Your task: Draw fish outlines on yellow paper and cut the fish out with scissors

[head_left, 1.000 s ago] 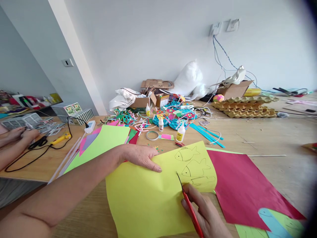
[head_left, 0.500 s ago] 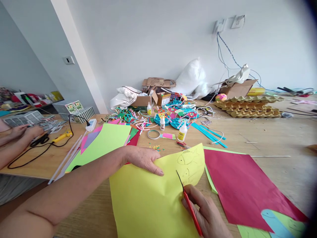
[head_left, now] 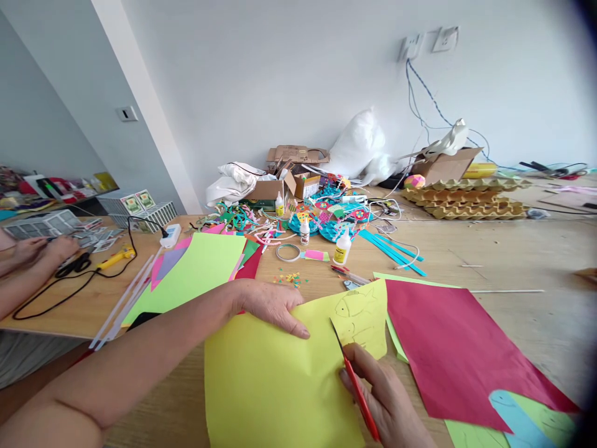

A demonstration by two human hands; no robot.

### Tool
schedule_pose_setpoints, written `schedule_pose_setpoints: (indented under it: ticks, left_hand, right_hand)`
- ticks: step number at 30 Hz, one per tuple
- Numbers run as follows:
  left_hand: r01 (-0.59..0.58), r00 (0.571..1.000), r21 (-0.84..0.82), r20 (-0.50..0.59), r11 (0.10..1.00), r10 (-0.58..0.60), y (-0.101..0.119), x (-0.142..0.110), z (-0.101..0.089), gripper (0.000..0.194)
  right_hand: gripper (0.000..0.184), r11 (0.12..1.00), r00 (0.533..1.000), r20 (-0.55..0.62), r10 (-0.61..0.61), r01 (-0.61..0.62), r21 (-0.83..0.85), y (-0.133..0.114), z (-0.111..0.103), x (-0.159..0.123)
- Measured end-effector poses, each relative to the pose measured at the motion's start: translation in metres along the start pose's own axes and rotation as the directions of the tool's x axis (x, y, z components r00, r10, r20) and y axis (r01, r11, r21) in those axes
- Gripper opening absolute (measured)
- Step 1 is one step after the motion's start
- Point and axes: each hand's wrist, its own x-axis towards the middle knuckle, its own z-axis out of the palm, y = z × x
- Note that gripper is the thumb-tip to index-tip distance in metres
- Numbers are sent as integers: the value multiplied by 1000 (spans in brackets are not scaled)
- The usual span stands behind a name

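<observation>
My left hand (head_left: 273,305) grips the upper edge of a yellow paper sheet (head_left: 270,379), its thumb on top and the other fingers hidden behind. Two fish are drawn in dark line near the sheet's upper right corner. Red-handled scissors (head_left: 358,392) are in my right hand (head_left: 385,398), their dark blade lying across the sheet just left of the lower fish. The sheet is held tilted up and slightly bowed. To its right lies a dark red sheet (head_left: 466,348) over light green paper, with a blue cut-out (head_left: 510,410) at its lower corner.
Past the yellow sheet stand glue bottles (head_left: 342,247), a tape roll (head_left: 288,252) and small paper bits (head_left: 289,279). Green paper (head_left: 196,267) lies at left, near a yellow glue gun (head_left: 116,257) and another person's hands (head_left: 58,249). Egg trays (head_left: 466,202) are stacked at the back right.
The yellow sheet's right corner has dropped slightly, uncovering a small fish cut-out behind it. The scissors blade has shifted very little, and both hands keep their hold.
</observation>
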Motion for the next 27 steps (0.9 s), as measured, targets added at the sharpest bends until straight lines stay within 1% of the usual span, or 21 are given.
schedule_pose_setpoints:
  ticks: [3,8,11,13,17,22,27]
  left_hand:
    - [2,1000,36,-22,999,-2,-1,1,1,18]
    - [43,999,-56,21,998,-42,-5,8,5,18]
    - [55,998,-61,33,997,-53,-8,11,6,19]
    - [54,998,-56,29,997,-52,-10,13,6,19]
    - [71,997,-83,37,994,-68,-12,17,6,19]
    - [75,996,-129,52,989,-69,-16,20,8,16]
    - [50,997,-131,64,990,-42,-18,22,12,20]
  right_hand:
    - [32,1000,999,26,24,-24,8,4,1,-2]
    - [32,998,994,86,61,-63,14,4,1,1]
    - [32,994,991,104,82,-89,56,3,1,2]
    - [32,993,993,90,81,-88,80,4,1,2]
    - [34,989,994,24,103,-105,103,6,2,-1]
    - [37,985,993,-9,118,-116,129,7,4,-3]
    - [37,993,999,-12,34,-32,115,13,3,-2]
